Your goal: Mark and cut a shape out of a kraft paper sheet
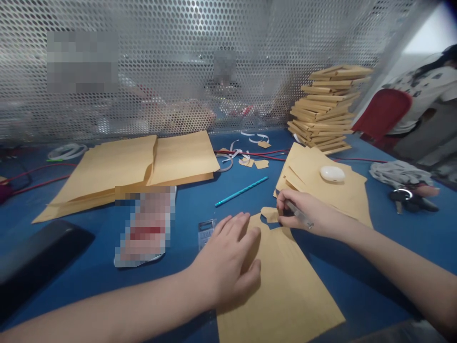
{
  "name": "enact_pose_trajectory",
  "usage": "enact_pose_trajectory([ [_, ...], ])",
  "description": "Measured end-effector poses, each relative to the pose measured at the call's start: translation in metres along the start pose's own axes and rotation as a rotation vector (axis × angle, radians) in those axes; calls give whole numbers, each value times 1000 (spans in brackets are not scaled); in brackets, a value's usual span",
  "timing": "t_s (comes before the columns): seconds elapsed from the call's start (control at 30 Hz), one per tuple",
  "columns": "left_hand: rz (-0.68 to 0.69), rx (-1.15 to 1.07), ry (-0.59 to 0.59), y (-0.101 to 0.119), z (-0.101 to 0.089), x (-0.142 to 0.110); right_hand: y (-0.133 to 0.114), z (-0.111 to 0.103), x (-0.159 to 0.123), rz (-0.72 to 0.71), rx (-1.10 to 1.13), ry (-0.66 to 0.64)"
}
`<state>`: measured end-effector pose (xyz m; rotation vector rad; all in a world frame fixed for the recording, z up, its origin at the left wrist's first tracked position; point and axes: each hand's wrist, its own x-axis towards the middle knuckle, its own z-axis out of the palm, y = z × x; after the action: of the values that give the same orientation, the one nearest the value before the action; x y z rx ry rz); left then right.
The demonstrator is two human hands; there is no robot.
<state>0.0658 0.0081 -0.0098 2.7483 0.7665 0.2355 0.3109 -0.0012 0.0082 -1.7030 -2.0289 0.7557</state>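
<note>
A sheet of brown kraft paper (285, 290) lies on the blue table in front of me. My left hand (228, 259) rests flat on its upper left part, fingers stretched out, pressing it down. My right hand (305, 214) is closed round a thin grey tool, a pen or knife, with its tip at the sheet's top edge. Beside the fingertips sits a small cut-off piece of brown paper (270, 214). A small clear ruler (206, 232) lies just left of my left hand.
Flat brown sheets (128, 166) lie at the left, more brown sheets with a white case (332, 173) at the right, and a tall stack of folded envelopes (326, 109) behind. A teal pen (242, 191), red cables, paper scraps, keys (410, 200). A person sits far right.
</note>
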Motion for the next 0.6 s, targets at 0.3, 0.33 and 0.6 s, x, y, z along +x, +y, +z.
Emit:
enact_pose_trajectory([
  [0.3,8,-1,18,0,-1,0,8,6,-4,-46,53,34],
  [0.33,10,-3,28,0,0,0,8,7,-4,-47,79,51],
  [0.6,13,16,26,-1,-1,-1,2,4,4,-94,330,241],
])
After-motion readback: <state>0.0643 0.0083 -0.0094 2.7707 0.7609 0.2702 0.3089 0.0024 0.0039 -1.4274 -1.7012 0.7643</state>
